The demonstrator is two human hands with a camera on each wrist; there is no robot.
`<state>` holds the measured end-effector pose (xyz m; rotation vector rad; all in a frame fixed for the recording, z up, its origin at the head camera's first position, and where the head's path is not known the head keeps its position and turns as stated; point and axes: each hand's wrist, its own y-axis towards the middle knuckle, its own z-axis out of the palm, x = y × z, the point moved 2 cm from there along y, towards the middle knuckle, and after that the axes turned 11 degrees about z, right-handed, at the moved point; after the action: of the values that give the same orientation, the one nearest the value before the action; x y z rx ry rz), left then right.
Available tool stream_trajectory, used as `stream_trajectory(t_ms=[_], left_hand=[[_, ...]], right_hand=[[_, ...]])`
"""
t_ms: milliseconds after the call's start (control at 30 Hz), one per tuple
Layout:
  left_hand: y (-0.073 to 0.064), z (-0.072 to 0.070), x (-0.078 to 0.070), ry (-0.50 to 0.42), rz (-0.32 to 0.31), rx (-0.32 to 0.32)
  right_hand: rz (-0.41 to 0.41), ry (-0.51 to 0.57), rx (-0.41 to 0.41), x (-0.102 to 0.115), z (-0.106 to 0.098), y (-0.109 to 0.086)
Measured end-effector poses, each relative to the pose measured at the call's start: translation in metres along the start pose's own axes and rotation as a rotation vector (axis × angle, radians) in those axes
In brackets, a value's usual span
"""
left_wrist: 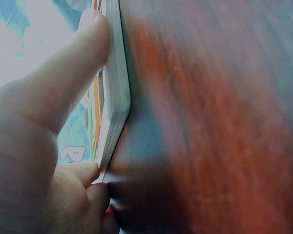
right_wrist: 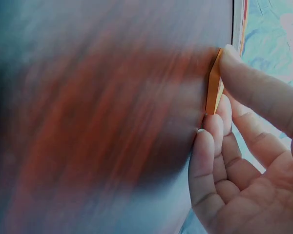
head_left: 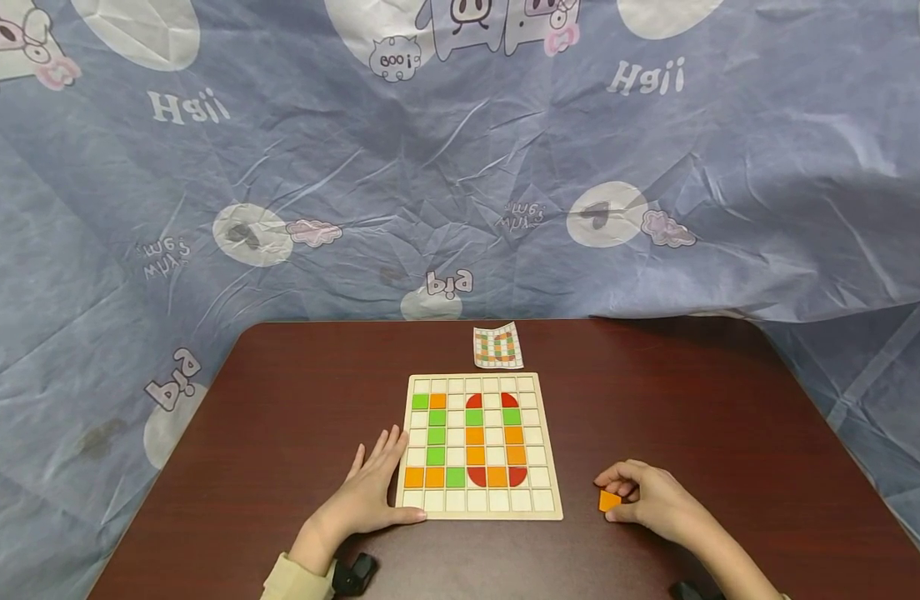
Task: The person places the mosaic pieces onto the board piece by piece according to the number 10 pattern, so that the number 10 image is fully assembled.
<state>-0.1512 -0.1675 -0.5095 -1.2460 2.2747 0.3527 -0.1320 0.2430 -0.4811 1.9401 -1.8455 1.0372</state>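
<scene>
A square wooden grid board (head_left: 555, 500) lies on the table, with green, orange and red rounded tiles in some of its cells. Along its left edge rests my left hand (head_left: 366, 492), fingers stretched out and spread, thumb at the near left corner. The left wrist view shows that thumb (left_wrist: 83, 63) against the board's pale edge (left_wrist: 118, 73). To the right of the board and apart from it, my right hand (head_left: 658, 498) pinches an orange tile (head_left: 609, 501) between thumb and fingers. In the right wrist view the orange tile (right_wrist: 214, 85) appears nearly edge-on.
Behind the board lies a small paper card (head_left: 497, 347) printed with a coloured grid pattern. The dark reddish-brown table (head_left: 317, 375) ends at a bluish-grey printed cloth (head_left: 460, 208) hung behind it.
</scene>
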Motion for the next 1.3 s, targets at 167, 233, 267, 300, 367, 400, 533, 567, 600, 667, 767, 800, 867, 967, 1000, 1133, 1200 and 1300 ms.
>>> stream_trajectory(t_ms=[167,233,267,300,367,400,533,567,600,667,767,800,867,967,1000,1133,1200,1300], left_hand=[[0.000,-0.001,0.000,-0.009,-0.004,0.001],[0.000,-0.001,-0.001,-0.013,-0.003,0.003],[-0.001,-0.001,-0.001,-0.015,-0.003,0.003],[-0.001,-0.001,-0.001,-0.015,-0.002,0.003],[-0.001,0.000,-0.001,-0.013,0.000,0.002],[-0.001,0.000,-0.001,-0.012,0.001,0.002],[0.000,0.000,0.000,-0.008,0.005,0.000],[-0.001,0.000,0.000,-0.007,0.006,-0.001],[-0.001,0.001,0.000,-0.006,0.008,-0.003],[-0.001,0.001,0.001,-0.005,0.010,-0.005],[-0.001,0.001,0.001,-0.005,0.013,-0.006],[-0.001,0.001,0.001,-0.006,0.012,-0.006],[-0.001,0.000,0.000,-0.008,0.012,-0.006],[-0.001,0.000,0.000,-0.009,0.009,-0.008],[-0.001,0.000,0.000,-0.010,0.008,-0.007],[-0.001,0.000,0.000,-0.010,0.005,-0.007],[-0.001,-0.001,-0.001,-0.010,0.005,-0.008],[-0.001,0.000,-0.001,-0.010,0.005,-0.009]], right_hand=[[0.028,-0.021,-0.009,0.003,0.001,-0.001],[0.036,-0.021,-0.001,0.004,0.001,0.000],[0.039,-0.018,0.005,0.004,0.001,0.000],[0.036,-0.016,0.010,0.005,0.002,0.001],[0.037,-0.007,0.019,0.006,0.002,0.001],[0.037,-0.003,0.023,0.006,0.002,0.002],[0.024,0.004,0.027,0.008,0.001,0.004],[0.025,0.011,0.027,0.009,0.001,0.006],[0.027,0.025,0.029,0.009,0.001,0.008],[0.035,0.054,0.021,0.012,-0.001,0.012],[0.047,0.105,-0.004,0.017,-0.002,0.019],[0.046,0.115,-0.017,0.019,-0.002,0.022],[0.048,0.128,-0.041,0.024,-0.003,0.026],[0.039,0.147,-0.067,0.033,-0.002,0.033],[0.035,0.152,-0.075,0.036,-0.002,0.036],[0.023,0.176,-0.113,0.047,0.001,0.050],[0.018,0.191,-0.127,0.053,0.002,0.058],[0.019,0.224,-0.135,0.061,0.003,0.069]])
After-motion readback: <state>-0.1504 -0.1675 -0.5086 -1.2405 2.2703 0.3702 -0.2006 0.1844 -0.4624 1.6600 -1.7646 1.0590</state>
